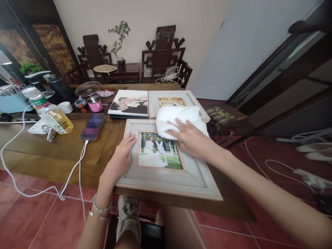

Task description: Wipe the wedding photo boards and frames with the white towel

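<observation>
Resting on white cloth (180,112), right grip (188,135) is spread wide; left grip (123,154), on photo frame (166,181), unclear

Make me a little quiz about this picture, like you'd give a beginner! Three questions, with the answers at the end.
1. Which hand is spread on the white cloth?
2. True or false: the left hand touches the near picture frame.
3. What stands on the small side table between the two dark wooden chairs?
A) a bottle
B) a potted plant
C) a pink cup

Key: 1. The right hand. 2. True. 3. B.
</observation>
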`<state>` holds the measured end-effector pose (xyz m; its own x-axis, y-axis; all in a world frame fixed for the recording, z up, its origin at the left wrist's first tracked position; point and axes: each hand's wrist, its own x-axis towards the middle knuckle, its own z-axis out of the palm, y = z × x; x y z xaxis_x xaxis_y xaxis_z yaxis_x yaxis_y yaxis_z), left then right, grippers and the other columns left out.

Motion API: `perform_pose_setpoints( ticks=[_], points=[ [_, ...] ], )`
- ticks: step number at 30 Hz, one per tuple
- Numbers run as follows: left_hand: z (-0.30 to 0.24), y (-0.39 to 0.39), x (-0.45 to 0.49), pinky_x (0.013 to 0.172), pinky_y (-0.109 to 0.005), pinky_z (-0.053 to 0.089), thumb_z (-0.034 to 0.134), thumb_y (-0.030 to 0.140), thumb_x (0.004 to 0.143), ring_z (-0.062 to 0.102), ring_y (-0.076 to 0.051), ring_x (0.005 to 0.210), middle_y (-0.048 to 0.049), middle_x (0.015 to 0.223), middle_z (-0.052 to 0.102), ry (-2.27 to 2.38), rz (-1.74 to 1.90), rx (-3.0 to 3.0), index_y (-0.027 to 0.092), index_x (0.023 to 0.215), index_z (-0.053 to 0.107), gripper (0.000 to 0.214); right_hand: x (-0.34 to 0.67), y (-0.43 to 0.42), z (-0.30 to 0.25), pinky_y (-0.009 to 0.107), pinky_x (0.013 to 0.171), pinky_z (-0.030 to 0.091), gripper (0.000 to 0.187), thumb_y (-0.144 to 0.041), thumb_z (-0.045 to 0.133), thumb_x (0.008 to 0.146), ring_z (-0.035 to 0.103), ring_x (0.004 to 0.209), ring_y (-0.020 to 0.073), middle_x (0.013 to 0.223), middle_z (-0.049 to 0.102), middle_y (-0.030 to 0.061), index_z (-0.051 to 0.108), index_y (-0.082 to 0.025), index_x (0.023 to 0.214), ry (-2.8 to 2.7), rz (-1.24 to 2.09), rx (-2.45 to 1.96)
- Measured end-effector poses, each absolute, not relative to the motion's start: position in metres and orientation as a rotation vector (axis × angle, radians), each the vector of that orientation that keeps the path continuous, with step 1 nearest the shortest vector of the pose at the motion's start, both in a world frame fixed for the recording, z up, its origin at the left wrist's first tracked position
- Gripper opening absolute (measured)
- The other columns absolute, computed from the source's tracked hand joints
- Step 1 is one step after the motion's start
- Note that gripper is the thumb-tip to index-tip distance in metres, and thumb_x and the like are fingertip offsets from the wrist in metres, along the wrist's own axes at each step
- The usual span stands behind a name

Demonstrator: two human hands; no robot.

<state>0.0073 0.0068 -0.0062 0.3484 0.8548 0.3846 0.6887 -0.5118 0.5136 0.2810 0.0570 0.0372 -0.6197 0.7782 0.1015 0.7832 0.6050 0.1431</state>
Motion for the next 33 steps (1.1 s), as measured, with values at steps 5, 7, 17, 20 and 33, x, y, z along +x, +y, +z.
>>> perform_pose_setpoints(
  ticks=[5,7,17,20,33],
  points=[
    [-0.008,0.008,0.007,0.116,-0.05,0.034,0.035,-0.004,0.081,0.038,-0.025,0.14,-0.0171,0.14,0.053,1.371,0.939,2.35,0.009,0.128,0.056,0.053,0.26,-0.015,0.051,0.062,0.105,0.036,0.066,0.003,0.047,0.069,0.038,0.135,0.0388,0.145,0.047,0.014,0.059,-0.02,0.13,-2.948,-0.022,-1.222],
    [-0.008,0.008,0.006,0.115,-0.05,0.034,0.035,-0.004,0.081,0.038,-0.026,0.14,-0.0174,0.14,0.053,1.365,0.933,2.365,0.009,0.128,0.056,0.053,0.259,-0.045,0.063,0.058,0.104,0.041,0.067,0.001,0.048,0.069,0.043,0.132,0.0356,0.143,0.051,0.01,0.06,-0.026,0.129,-2.971,0.195,-1.106],
    [-0.008,0.008,0.006,0.116,-0.05,0.034,0.034,-0.004,0.081,0.038,-0.026,0.14,-0.0181,0.14,0.053,1.382,0.911,2.382,0.006,0.128,0.055,0.052,0.246,-0.076,0.069,0.06,0.106,0.038,0.071,0.003,0.047,0.064,0.04,0.134,0.0354,0.147,0.045,0.0067,0.062,-0.03,0.125,-2.937,0.441,-1.033],
    [-0.008,0.008,0.006,0.116,-0.05,0.034,0.034,-0.004,0.082,0.037,-0.026,0.14,-0.0183,0.14,0.053,1.368,0.901,2.391,0.006,0.128,0.055,0.052,0.248,-0.047,0.049,0.059,0.11,0.033,0.073,0.007,0.045,0.061,0.033,0.138,0.0348,0.148,0.043,0.0088,0.063,-0.026,0.124,-2.886,0.243,-1.098],
    [-0.008,0.008,0.006,0.115,-0.051,0.034,0.034,-0.004,0.082,0.037,-0.026,0.141,-0.0184,0.14,0.053,1.36,0.931,2.351,0.008,0.129,0.055,0.053,0.245,0.055,0.048,0.06,0.101,0.041,0.079,0.014,0.039,0.065,0.033,0.138,0.0387,0.15,0.039,0.0131,0.05,-0.019,0.136,-2.846,-0.317,-1.4]
  ],
)
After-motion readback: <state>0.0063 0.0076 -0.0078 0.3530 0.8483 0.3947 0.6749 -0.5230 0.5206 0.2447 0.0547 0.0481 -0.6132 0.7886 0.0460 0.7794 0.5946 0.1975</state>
